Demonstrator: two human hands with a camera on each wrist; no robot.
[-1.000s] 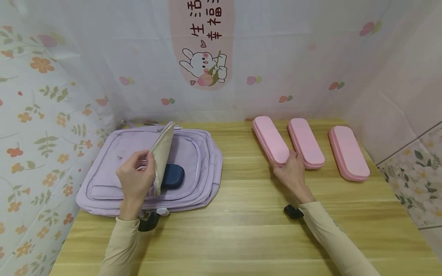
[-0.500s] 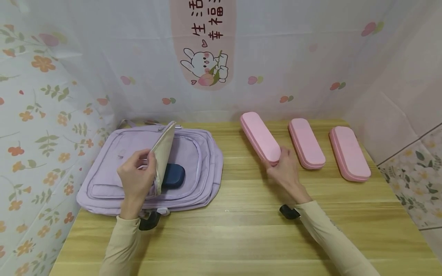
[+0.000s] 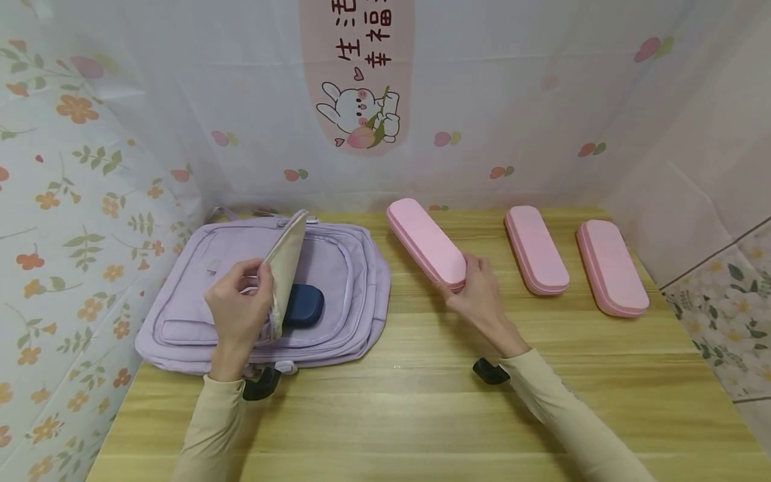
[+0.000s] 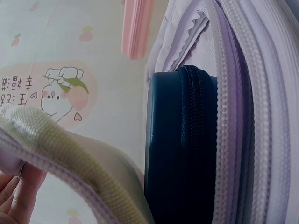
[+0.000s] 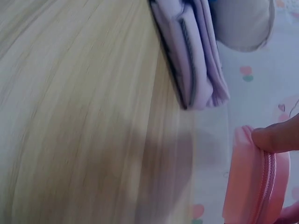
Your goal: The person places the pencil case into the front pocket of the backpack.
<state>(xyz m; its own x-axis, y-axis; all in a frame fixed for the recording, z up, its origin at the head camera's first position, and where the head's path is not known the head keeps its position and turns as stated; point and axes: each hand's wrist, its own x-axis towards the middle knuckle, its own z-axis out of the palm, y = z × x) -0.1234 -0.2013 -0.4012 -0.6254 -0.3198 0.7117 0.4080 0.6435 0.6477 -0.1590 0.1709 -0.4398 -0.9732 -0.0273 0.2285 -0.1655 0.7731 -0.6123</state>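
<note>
A lilac backpack (image 3: 187, 281) lies flat on the table at the left. My left hand (image 3: 241, 294) pinches the edge of its front pocket flap (image 3: 288, 261) and holds it raised, the cream lining showing. Inside the pocket sits a navy zippered case (image 3: 306, 306), partly hidden behind the flap; the left wrist view shows the zipper of this navy case (image 4: 196, 107) close up. My right hand (image 3: 478, 298) grips the near end of a pink zippered pencil case (image 3: 427, 241), held between thumb and fingers right of the backpack. In the right wrist view the pencil case (image 5: 250, 182) hangs over the table.
Two more pink pencil cases, a middle one (image 3: 536, 251) and a far-right one (image 3: 611, 268), lie on the wooden table (image 3: 385, 415). A printed curtain (image 3: 253, 94) hangs behind the table, and a floral sheet (image 3: 66, 201) borders its left side.
My right hand has lifted the leftmost pink pencil case and carried it left toward the backpack. The left hand keeps the pocket flap raised in the same place.
</note>
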